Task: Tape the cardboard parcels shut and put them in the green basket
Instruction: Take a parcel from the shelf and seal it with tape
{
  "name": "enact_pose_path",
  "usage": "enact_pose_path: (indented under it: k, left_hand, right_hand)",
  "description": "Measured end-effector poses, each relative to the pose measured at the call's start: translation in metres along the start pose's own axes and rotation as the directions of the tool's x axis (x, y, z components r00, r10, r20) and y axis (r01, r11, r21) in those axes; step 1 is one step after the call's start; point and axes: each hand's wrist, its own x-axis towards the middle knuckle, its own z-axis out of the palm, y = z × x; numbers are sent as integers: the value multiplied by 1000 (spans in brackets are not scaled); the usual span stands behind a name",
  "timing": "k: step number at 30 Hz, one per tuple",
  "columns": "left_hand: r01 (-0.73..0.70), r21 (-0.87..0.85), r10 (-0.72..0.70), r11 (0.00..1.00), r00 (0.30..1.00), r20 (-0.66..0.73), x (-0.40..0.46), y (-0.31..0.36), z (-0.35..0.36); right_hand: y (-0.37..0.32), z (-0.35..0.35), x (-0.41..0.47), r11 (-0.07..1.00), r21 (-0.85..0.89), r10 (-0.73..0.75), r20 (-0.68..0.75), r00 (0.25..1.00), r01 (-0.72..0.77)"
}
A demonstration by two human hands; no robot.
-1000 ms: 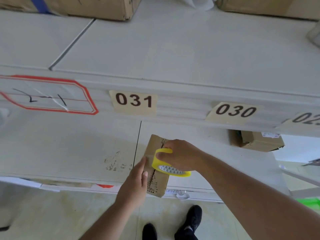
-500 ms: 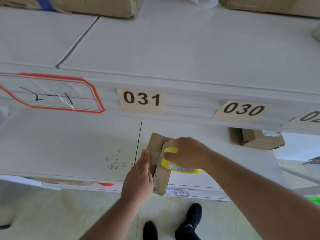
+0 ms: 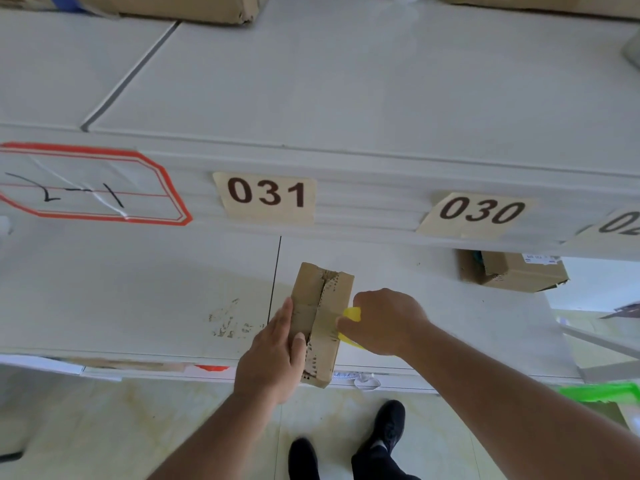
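Corrugated oblong parcel [image 3: 320, 306] banded with glossy clear tape [image 3: 325, 322].

Two bare forearms reach forward from the near edge. The left hand [image 3: 273, 355] lies flat with straight fingers, thumb pressing sideways. The right hand [image 3: 384, 322], just to its right, is curled, knuckles up, fingers pinching.

Lower shelf [image 3: 138, 306]: white, scuffed; holds a cardboard parcel [image 3: 320, 306] near the front edge and another box [image 3: 512, 273] at the back right.
Upper shelf [image 3: 346, 91]: white; boxes [image 3: 180, 8] along the back.
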Motion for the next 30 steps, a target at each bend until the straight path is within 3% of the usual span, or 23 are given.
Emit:
enact_pose_path:
  k: [17,21,25,30]
  left_hand:
    - [-8,51,6,999,999,46,0,0,-1]
    - [-43,256,36,966,999,33,3,-3,-1]
    - [-219,425,238,878,971,7,4,21,12]
    - [-211,443,159,871,975,153,-1,33,26]
  right_hand:
    - [6,30,16,997,-13,73,31,997,-73]
    - [4,34,17,997,-11,80,21,997,-80]
    - [3,35,17,997,10,81,-2,997,-81]
    - [4,38,15,991,66,116,3,993,-116]
